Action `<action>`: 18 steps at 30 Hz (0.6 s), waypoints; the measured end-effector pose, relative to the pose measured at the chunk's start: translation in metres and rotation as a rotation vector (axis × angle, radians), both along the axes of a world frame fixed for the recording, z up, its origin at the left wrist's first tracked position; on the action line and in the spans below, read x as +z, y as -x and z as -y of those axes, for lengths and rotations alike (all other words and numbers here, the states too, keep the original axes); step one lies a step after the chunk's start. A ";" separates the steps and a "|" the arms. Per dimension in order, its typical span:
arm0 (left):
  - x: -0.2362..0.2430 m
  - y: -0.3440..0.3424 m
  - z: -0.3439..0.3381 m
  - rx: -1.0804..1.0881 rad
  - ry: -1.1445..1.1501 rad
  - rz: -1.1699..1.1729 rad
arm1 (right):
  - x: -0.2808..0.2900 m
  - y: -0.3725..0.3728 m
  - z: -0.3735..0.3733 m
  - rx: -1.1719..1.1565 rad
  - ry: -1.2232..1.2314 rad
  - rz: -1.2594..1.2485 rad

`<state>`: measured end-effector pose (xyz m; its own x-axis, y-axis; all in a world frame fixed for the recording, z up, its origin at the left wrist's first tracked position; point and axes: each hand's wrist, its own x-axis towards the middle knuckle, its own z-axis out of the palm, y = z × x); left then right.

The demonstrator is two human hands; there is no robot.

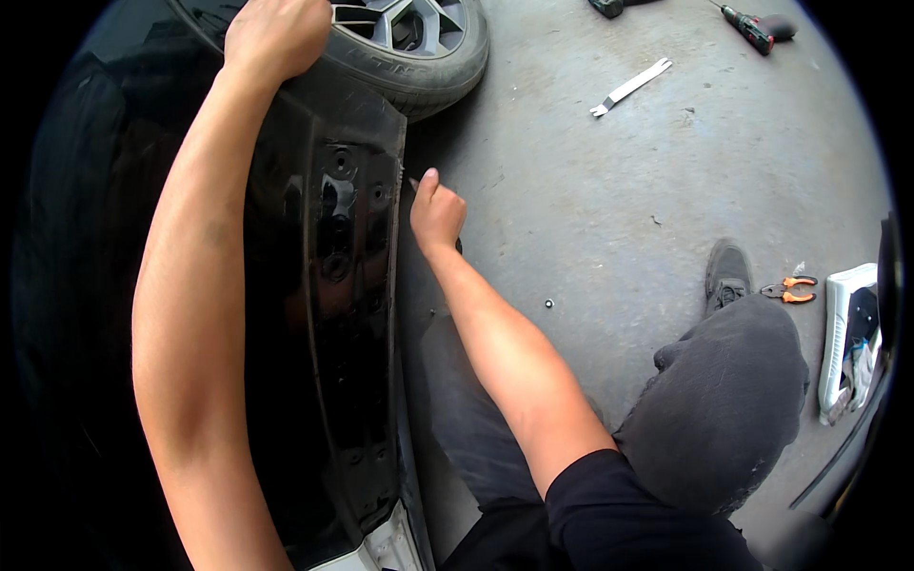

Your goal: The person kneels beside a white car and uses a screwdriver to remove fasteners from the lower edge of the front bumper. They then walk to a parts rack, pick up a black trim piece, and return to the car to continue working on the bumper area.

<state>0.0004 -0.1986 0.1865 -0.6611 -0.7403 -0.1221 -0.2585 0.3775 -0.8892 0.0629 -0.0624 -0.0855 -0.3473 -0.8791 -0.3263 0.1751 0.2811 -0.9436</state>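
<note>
My left hand (278, 36) is closed at the wheel arch of a black car, beside the alloy wheel (414, 52). What its curled fingers hold, if anything, is hidden. Lower down, my right hand (438, 211) is closed around a slim tool, thumb up. Only the tool's thin pointed tip (413, 182) and a bit of its dark end show, so its kind is unclear. That tip is close to the edge of the black panel (357, 285), which has several round holes along it.
On the grey floor lie a white pry tool (630, 88), a cordless drill (749, 29), orange-handled pliers (790, 289) and a small nut (548, 304). At the right stands a white tray (835, 333) with things in it. My shoe (728, 271) is near the pliers.
</note>
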 end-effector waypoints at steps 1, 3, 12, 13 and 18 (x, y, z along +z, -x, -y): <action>0.001 0.003 -0.001 -0.024 -0.012 0.004 | 0.002 0.003 0.006 -0.030 0.010 0.005; 0.000 0.020 -0.005 0.193 0.025 -0.029 | 0.010 0.012 0.016 -0.078 0.038 0.018; -0.002 0.007 -0.003 0.046 0.007 -0.010 | 0.012 0.007 0.025 -0.038 0.082 -0.066; -0.002 0.008 -0.003 0.056 0.011 -0.001 | 0.010 0.007 0.026 -0.041 0.097 -0.082; 0.000 0.010 -0.004 0.061 0.014 -0.001 | 0.011 0.006 0.024 -0.084 0.151 -0.115</action>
<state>-0.0099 -0.1942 0.1864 -0.6148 -0.7808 -0.1110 -0.2816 0.3487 -0.8939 0.0568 -0.0866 -0.0748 -0.4492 -0.8812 -0.1472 0.0810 0.1239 -0.9890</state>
